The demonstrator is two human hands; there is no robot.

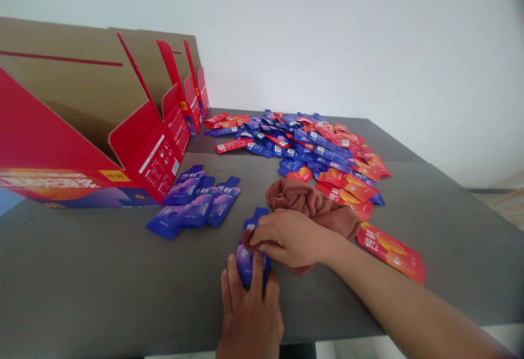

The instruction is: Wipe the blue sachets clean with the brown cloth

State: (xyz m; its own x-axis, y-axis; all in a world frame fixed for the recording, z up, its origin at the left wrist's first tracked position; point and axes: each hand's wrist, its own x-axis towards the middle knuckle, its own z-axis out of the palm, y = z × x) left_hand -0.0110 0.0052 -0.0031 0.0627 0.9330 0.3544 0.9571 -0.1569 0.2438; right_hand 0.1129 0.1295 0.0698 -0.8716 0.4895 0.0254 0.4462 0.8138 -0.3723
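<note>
Left hand near worktop's front edge, fingers a bit apart, tips pressing bottom end of blue packet, not pinching; likely keeps packet from sliding. Right hand: thumb and fingers closed on brown cloth, bit of it touching packet's middle. Blue packet lies flat, just past left fingertips, under right ones. Rest of cloth bunched beside right hand. Red packet toward right edge. More blue packets left, by boxes. Big mixed pile toward back edge.

soft even light, mild blur, edges stretched and hazy
</note>
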